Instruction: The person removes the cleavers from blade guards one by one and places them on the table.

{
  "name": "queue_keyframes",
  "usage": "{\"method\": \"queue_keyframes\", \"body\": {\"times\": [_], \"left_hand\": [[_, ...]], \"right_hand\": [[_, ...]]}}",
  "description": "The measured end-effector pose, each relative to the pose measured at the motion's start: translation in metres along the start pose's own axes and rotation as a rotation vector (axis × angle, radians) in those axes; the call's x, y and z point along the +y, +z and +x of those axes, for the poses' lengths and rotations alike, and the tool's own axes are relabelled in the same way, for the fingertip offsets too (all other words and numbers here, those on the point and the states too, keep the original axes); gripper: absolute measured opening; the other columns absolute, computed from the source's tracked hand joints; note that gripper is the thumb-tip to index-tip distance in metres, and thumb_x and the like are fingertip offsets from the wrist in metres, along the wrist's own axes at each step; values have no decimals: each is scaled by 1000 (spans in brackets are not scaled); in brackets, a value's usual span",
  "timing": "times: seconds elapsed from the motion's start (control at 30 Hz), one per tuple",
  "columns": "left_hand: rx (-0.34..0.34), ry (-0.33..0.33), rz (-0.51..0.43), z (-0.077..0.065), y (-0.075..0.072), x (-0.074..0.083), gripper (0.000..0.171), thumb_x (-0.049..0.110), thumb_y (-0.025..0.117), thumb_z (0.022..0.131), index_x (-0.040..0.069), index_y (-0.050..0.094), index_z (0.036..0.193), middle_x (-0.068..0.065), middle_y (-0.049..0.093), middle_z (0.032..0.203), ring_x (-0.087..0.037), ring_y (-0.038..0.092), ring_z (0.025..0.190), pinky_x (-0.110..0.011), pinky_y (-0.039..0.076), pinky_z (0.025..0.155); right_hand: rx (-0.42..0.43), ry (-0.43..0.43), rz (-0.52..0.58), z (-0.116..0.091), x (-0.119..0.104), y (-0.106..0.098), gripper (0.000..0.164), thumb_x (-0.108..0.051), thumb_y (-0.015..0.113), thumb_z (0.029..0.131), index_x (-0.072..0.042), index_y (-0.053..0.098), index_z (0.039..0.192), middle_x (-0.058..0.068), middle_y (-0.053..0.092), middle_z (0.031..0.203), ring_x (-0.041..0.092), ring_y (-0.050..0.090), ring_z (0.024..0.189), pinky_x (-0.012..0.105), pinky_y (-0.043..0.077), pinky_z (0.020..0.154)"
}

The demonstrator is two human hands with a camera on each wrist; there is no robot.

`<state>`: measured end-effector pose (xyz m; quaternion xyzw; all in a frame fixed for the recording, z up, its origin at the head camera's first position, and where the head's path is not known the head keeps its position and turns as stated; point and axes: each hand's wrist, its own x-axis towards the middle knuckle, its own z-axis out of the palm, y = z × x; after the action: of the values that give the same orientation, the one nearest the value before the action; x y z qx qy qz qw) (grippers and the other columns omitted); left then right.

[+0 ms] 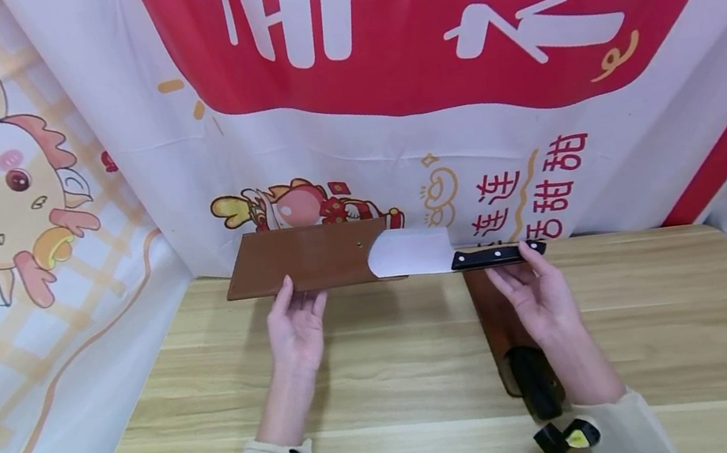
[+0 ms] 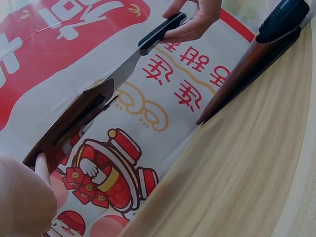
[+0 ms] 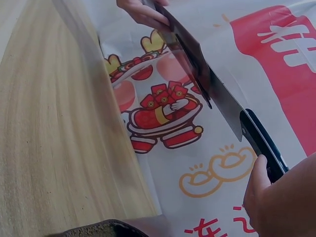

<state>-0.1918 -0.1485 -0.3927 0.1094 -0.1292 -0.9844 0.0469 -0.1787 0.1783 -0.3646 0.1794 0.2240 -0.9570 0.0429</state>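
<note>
Above the tabletop (image 1: 391, 390), we have a cleaver (image 1: 408, 251) partly in its sheath (image 1: 304, 256), sheath left, handle (image 1: 498, 256) right. On the tabletop, right of centre, lies a sheathed knife (image 1: 506, 327), grip (image 1: 535, 382) toward us; behind hangs a backdrop (image 1: 334, 135).

passable: wooden tabletop (image 1: 391, 390) between left hand (image 1: 298, 332) and right hand (image 1: 542, 299) | blocked ahead: cleaver (image 1: 411, 250) partly in brown sheath (image 1: 304, 259), held crosswise, printed backdrop (image 1: 348, 133) behind | near right hand: second sheathed knife (image 1: 493, 313) (black handle (image 1: 536, 386) toward the person)
</note>
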Motion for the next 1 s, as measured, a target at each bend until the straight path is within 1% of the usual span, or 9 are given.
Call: {"method": "queue_keyframes", "body": {"times": [0.1, 0.2, 0.3, 0.4, 0.57, 0.67, 0.8, 1.0], "left_hand": [[-4, -4, -7, 0, 0, 2, 8, 8, 55, 107, 4, 53, 113, -10, 62, 107, -23, 66, 96, -37, 61, 91], [-4, -7, -11, 1, 1, 4, 7, 8, 55, 107, 4, 53, 113, -10, 62, 106, -23, 66, 95, -37, 61, 90], [4, -15, -21, 1, 1, 5, 9, 8, 55, 107, 4, 51, 114, -10, 62, 107, -24, 66, 96, -37, 60, 92], [7, -18, -24, 2, 0, 6, 11, 9, 55, 107, 4, 50, 116, -10, 61, 108, -24, 66, 97, -37, 59, 93], [3, -16, -24, 3, -1, 8, 12, 8, 56, 107, 4, 50, 116, -11, 61, 108, -24, 66, 97, -37, 60, 92], [6, -13, -21, 4, -1, 9, 13, 9, 57, 106, 4, 50, 117, -11, 62, 109, -24, 67, 98, -36, 59, 94], [9, -8, -20, 4, -1, 10, 15, 10, 58, 106, 5, 51, 118, -11, 61, 111, -24, 67, 100, -36, 57, 97], [22, -7, -31, 6, -2, 12, 13, 10, 58, 106, 5, 51, 116, -11, 60, 110, -24, 66, 99, -37, 60, 93]], "right_hand": [[27, 5, 30, 1, -3, 0, 37, -16, 65, 103, -20, 47, 135, 10, 70, 109, 20, 67, 112, 40, 36, 117], [45, 2, 45, 1, -5, 1, 41, -16, 67, 102, -22, 47, 137, 10, 68, 115, 19, 61, 125, 40, 38, 116], [52, 1, 64, 0, -7, 1, 44, -16, 68, 101, -24, 47, 140, 9, 64, 125, 18, 53, 136, 40, 40, 116], [42, 3, 75, 1, -8, 1, 47, -15, 68, 101, -25, 45, 141, 8, 58, 135, 17, 47, 141, 40, 40, 115], [25, 0, 97, 2, -11, -1, 54, -13, 70, 100, -28, 43, 145, 8, 51, 144, 18, 45, 143, 40, 39, 116], [21, -7, 100, 3, -12, -2, 57, -13, 71, 99, -29, 43, 146, 8, 49, 146, 19, 45, 143, 41, 39, 116], [17, -10, 98, 4, -15, -3, 57, -12, 72, 98, -29, 44, 145, 9, 49, 145, 20, 44, 143, 41, 40, 115], [11, -8, 126, 4, -20, -6, 56, -11, 71, 99, -30, 46, 145, 9, 50, 144, 20, 46, 141, 41, 40, 116]]}}
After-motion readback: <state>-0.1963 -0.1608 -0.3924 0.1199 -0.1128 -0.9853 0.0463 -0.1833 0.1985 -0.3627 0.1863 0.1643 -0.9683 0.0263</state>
